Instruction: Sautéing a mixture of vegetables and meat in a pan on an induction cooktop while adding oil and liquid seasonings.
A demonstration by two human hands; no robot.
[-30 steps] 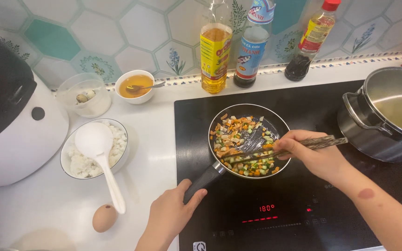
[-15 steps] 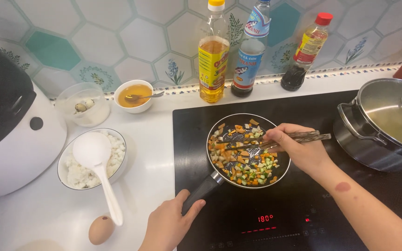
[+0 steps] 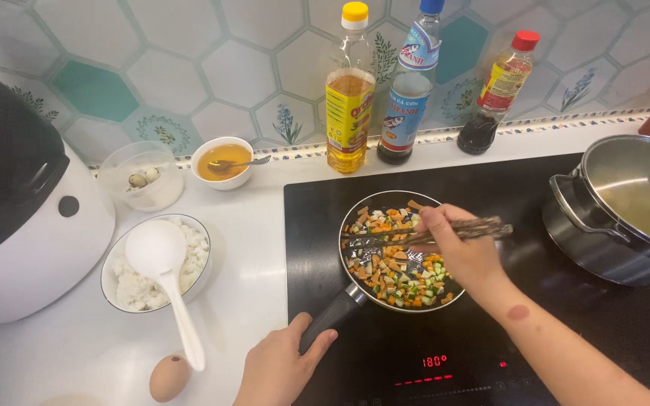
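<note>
On the hob (image 3: 566, 323), the pan (image 3: 399, 259) of diced vegetables sits over the lit zone. Left hand (image 3: 280, 372) has its grip clamped on the handle (image 3: 332, 317), steadying the pan, while the right hand (image 3: 464, 252) pinches chopsticks (image 3: 445, 233) together, tips low among the pieces. Rice bowl (image 3: 156, 263) and egg (image 3: 168, 378) wait on the desk nearby.

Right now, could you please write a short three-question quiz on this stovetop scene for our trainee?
1. True or false: the left hand holds the frying pan by its handle.
2. What does the right hand hold? A) chopsticks B) a ladle C) a knife
3. What lies on the counter below the bowl of rice?

Key: 1. True. 2. A; their tips are in the diced vegetables. 3. A brown egg, near the end of the white rice paddle.
</note>
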